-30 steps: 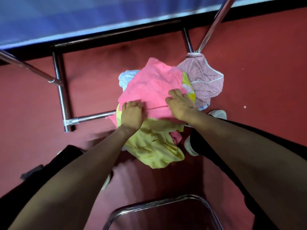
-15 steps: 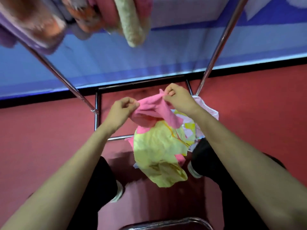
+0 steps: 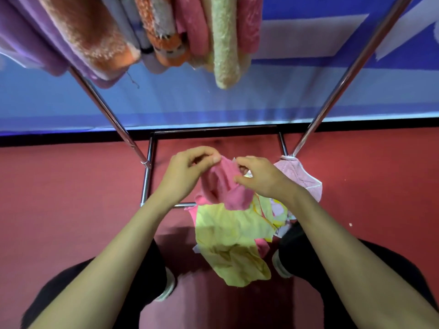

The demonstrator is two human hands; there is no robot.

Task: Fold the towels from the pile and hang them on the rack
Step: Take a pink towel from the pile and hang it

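Observation:
A pink towel (image 3: 223, 186) hangs bunched between my hands above the pile. My left hand (image 3: 190, 169) pinches its upper edge on the left, and my right hand (image 3: 259, 176) pinches the edge close beside it on the right. Below lies the pile, with a yellow towel (image 3: 228, 241) on top and paler pieces under it. The metal rack (image 3: 111, 115) rises on slanted poles either side. Several folded towels (image 3: 166, 32) hang from it at the top of the view.
A mauve patterned towel (image 3: 301, 176) lies by the foot of the right pole (image 3: 344, 74). The rack's base bars (image 3: 147, 176) run along the red floor behind the pile. My dark-trousered legs and white shoes (image 3: 280, 264) flank the pile. A blue wall stands behind.
My hands have lifted the pink towel off the pile and drawn closer together at its top edge. The view has tilted upward, bringing the hung towels into sight.

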